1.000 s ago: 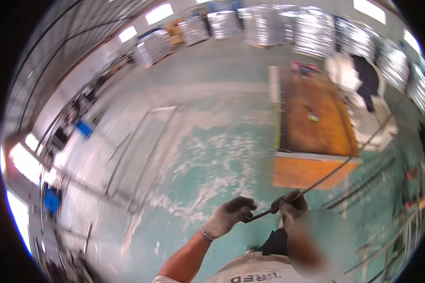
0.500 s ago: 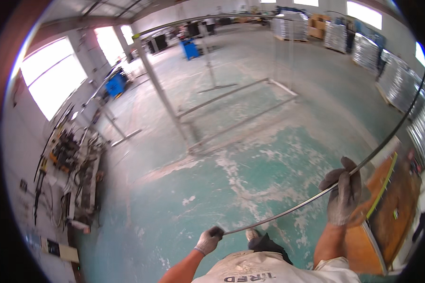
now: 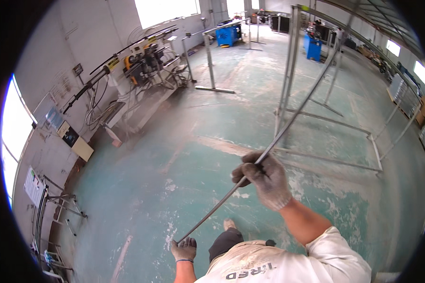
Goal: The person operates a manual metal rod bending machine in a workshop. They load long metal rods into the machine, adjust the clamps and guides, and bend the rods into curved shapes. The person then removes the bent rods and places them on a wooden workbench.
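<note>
A long, thin metal rod (image 3: pixel 217 205) slants up from the lower middle toward the upper right. Its near end is in my left hand (image 3: pixel 184 250), where the gloved fingers are closed around it low beside my leg. Farther along, my right hand (image 3: pixel 267 181) grips the same rod from the right side, fingers curled about it. Both hands wear grey knit gloves with darker fingers. The rod's far end reaches the top of the view, passing in front of a metal frame stand (image 3: pixel 288 70).
A machine with black rods and cables (image 3: pixel 148 66) stands along the left wall. Beyond it are a blue cabinet (image 3: pixel 228 35) and another blue unit (image 3: pixel 312 46). A T-footed stand (image 3: pixel 210 61) and a small rack (image 3: pixel 45 203) rise from the worn green floor (image 3: pixel 141 188).
My view and body have turned left, bringing the wall machine nearer the middle. The rod has swung with me, from pointing right to pointing forward. Both hands keep their hold.
</note>
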Available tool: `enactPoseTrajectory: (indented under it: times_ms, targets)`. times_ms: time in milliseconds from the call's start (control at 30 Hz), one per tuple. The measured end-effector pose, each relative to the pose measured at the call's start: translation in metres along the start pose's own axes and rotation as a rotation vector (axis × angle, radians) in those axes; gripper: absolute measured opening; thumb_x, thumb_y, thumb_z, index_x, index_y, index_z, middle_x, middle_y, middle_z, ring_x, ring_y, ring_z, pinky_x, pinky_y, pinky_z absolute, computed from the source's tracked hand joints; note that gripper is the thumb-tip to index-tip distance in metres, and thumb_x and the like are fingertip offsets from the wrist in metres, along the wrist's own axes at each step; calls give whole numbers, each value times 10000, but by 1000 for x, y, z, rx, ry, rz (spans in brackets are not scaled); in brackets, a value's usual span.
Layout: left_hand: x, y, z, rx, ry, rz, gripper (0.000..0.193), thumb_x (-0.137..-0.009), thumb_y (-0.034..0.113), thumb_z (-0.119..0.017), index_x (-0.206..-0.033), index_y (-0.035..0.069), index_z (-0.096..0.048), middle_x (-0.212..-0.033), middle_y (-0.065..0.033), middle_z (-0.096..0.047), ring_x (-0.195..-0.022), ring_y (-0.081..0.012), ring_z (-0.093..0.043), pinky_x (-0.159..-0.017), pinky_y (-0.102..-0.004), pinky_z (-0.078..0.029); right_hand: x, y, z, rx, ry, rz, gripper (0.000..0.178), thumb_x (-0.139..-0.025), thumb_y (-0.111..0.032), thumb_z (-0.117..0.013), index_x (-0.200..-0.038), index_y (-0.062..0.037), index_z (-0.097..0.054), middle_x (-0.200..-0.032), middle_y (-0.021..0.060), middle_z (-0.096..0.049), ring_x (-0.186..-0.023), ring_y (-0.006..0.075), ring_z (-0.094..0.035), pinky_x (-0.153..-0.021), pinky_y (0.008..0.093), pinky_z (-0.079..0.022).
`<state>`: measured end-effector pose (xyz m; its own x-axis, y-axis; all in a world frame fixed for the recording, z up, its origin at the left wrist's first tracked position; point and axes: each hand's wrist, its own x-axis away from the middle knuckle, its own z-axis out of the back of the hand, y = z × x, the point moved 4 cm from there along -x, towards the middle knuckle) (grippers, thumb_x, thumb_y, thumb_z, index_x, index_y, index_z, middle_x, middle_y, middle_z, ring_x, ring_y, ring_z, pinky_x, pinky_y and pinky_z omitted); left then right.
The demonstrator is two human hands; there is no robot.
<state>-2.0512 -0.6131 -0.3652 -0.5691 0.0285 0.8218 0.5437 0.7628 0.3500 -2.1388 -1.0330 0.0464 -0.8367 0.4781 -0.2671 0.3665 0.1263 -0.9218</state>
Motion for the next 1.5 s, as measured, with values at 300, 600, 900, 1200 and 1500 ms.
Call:
enactPoseTrajectory:
  times_ms: [300,600,900,1200,1500]
  targets:
    - [-119,159,-132,319,-93,-126,525,-1201,505,-451,-1009,86,-703,-971,-114,-795,-832,-299,-753,-780,-443,-658,-312,110,-141,-142,-207,-111,442,-1155,-259,-703,-1487,-2,-565,-1166,178,-813,-1027,279,-832,-814,406,-706]
    - [-212,302,-255,400,108,-463,506,-1168,552,-583,-960,112,-718,-918,-60,-785,-791,-221,-712,-689,-364,-591,-604,253,-207,-180,-198,-299,326,-1155,-303,-707,-1260,-5,-625,-981,169,-817,-834,277,-832,-691,405,-696]
    - [-276,456,-522,365,-149,-615,344,-1138,461,-685,-1004,161,-787,-922,2,-808,-757,-177,-717,-644,-325,-555,-834,412,-375,-167,-340,-530,350,-1163,-314,-689,-1297,5,-638,-1003,142,-822,-837,231,-808,-698,377,-684]
    - [-410,616,-630,525,141,-737,303,-1086,406,-739,-979,124,-708,-868,-11,-723,-780,-173,-673,-696,-332,-522,-1118,558,-456,-8,-253,-364,289,-1136,-254,-721,-1147,34,-722,-984,155,-822,-815,239,-796,-718,399,-657]
    - [-534,801,-865,312,-346,-657,293,-1144,373,-712,-1041,102,-758,-928,-20,-753,-776,-163,-676,-627,-319,-511,-1348,616,-536,211,-70,-328,455,-1080,-407,-797,-1037,40,-729,-954,117,-733,-882,238,-640,-862,433,-540]
